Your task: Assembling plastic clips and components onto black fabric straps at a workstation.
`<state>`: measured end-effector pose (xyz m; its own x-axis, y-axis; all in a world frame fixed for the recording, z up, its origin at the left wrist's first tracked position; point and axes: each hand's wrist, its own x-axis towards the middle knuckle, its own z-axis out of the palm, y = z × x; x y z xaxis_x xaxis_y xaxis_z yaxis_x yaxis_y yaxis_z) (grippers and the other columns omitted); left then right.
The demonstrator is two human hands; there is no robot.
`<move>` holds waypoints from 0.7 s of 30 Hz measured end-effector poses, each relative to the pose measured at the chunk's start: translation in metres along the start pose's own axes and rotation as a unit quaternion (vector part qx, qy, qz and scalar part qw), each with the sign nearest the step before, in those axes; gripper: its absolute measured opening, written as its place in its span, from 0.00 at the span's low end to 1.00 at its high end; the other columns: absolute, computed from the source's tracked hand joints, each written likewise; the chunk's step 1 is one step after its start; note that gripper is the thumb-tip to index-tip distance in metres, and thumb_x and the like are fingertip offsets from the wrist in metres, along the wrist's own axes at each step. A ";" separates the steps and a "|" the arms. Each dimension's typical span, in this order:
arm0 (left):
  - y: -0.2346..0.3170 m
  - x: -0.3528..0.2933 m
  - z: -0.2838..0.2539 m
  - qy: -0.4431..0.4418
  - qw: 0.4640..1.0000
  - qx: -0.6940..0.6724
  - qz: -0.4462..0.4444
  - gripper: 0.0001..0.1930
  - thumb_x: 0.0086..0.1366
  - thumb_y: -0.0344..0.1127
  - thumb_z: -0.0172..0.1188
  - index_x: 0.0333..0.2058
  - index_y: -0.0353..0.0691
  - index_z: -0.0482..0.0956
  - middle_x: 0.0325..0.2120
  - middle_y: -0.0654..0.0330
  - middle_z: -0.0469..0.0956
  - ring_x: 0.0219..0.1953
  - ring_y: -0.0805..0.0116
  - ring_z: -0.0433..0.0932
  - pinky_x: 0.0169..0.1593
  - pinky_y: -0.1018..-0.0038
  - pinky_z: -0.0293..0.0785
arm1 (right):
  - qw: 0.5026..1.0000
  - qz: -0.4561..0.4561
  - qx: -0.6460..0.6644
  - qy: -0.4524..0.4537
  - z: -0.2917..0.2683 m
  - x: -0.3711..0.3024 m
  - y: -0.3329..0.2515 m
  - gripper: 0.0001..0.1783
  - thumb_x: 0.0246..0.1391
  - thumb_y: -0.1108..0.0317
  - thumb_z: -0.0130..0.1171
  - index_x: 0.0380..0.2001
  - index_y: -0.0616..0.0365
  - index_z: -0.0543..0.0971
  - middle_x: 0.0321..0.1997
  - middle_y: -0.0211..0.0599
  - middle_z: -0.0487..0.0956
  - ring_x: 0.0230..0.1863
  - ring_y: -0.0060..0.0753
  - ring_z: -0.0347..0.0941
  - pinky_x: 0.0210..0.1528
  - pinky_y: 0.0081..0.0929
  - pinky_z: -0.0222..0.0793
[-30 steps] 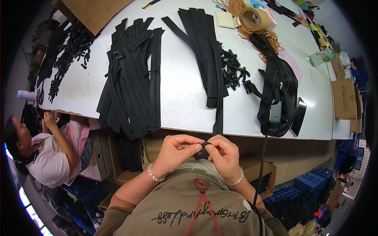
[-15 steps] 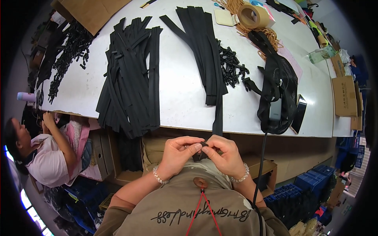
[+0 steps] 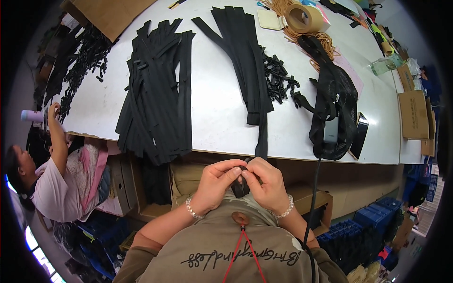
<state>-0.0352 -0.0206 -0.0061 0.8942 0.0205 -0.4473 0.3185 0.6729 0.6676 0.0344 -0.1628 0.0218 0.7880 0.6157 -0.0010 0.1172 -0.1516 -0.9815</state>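
Close in front of my body, past the table's near edge, both hands meet on a black fabric strip (image 3: 241, 188). My left hand (image 3: 214, 184) is closed, thumb and forefinger pinching it. My right hand (image 3: 265, 181) pinches the same strip from the other side, fingertips almost touching the left ones. Whatever small part lies between the fingertips is hidden. Just beyond my right hand, a long black strip (image 3: 261, 141) hangs down from a bundle of flat black strips (image 3: 236, 61). Beside that bundle lies a heap of small black plastic pieces (image 3: 279, 78).
A larger pile of black strips (image 3: 155, 94) covers the table's left middle. To the right lie a black mesh bag (image 3: 347, 89), a phone (image 3: 361, 132) and a tape roll (image 3: 302, 19). A black cable (image 3: 314, 207) runs down past my right arm. A co-worker (image 3: 61, 184) sits at left.
My hands have shifted slightly, the right one turning inward, and more of the dark strip shows beneath them. At left, the co-worker's arm has reached up onto the table.
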 end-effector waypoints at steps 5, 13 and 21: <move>0.003 0.004 -0.006 0.022 0.996 0.020 0.081 0.11 0.63 0.28 0.54 0.43 0.33 0.76 0.28 0.64 0.76 0.29 0.80 0.71 0.35 0.83 0.69 | 0.997 0.027 -0.042 -0.063 0.002 -0.009 0.001 0.06 0.51 0.75 0.54 0.23 0.64 0.70 0.21 0.34 0.68 0.21 0.24 0.64 0.24 0.21 0.60; 0.013 0.001 -0.002 0.012 1.000 -0.024 -0.017 0.12 0.64 0.32 0.54 0.45 0.34 0.76 0.28 0.66 0.76 0.29 0.83 0.71 0.34 0.84 0.68 | 0.993 0.070 0.092 0.012 0.003 -0.009 0.003 0.07 0.54 0.72 0.53 0.25 0.66 0.72 0.24 0.33 0.70 0.24 0.22 0.64 0.27 0.19 0.60; 0.012 -0.001 -0.003 -0.007 0.996 0.082 0.025 0.10 0.62 0.28 0.54 0.41 0.32 0.77 0.30 0.64 0.77 0.32 0.81 0.72 0.39 0.83 0.69 | 0.988 0.076 0.136 -0.012 0.003 -0.007 0.010 0.08 0.53 0.76 0.52 0.20 0.64 0.70 0.20 0.24 0.67 0.21 0.12 0.56 0.23 0.14 0.52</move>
<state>-0.0336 -0.0102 0.0008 0.9139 0.0404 -0.4039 0.3196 0.5417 0.7774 0.0282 -0.1668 0.0112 0.7695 0.6200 -0.1534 -0.1704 -0.0321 -0.9849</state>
